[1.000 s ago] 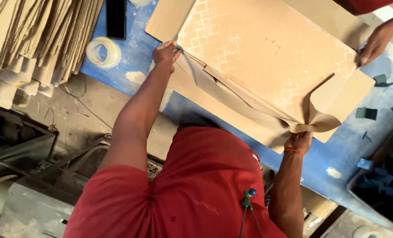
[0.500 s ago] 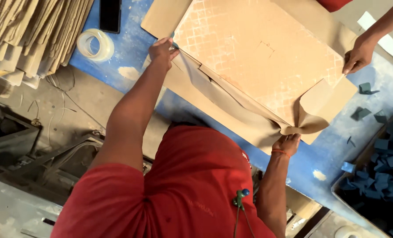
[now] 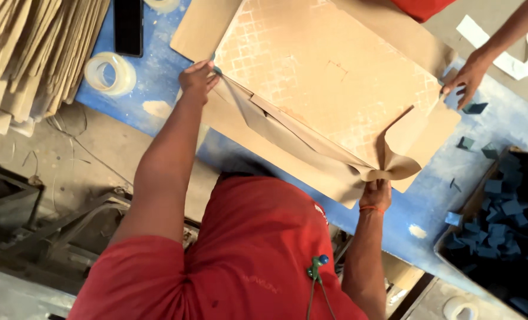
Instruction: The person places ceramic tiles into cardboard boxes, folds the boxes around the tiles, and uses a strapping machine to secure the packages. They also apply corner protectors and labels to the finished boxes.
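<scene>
Head-camera view: a large flat cardboard box (image 3: 335, 83) is laid across the blue table (image 3: 157, 77), spanning most of its width. Its top face is tan, marked with a faint whitish lattice pattern. Along the table's near edge a brown paper strip (image 3: 299, 139) is folded over the box side and gathered into a twisted bunch at the box's near right corner. The left hand (image 3: 197, 79) is pressed on the box's near left corner, fingers curled onto the paper's end. The right hand (image 3: 376, 194) is closed around the twisted bunch of paper. A co-worker's hand (image 3: 466, 76) is rested, fingers spread, on the box's far right corner. A clear tape roll (image 3: 108, 73) and a black phone (image 3: 127, 25) are seen near the table's left edge, beside stacked cardboard sheets (image 3: 27, 53). Dark blue foam blocks (image 3: 501, 225) are held in a carton by the right edge.
</scene>
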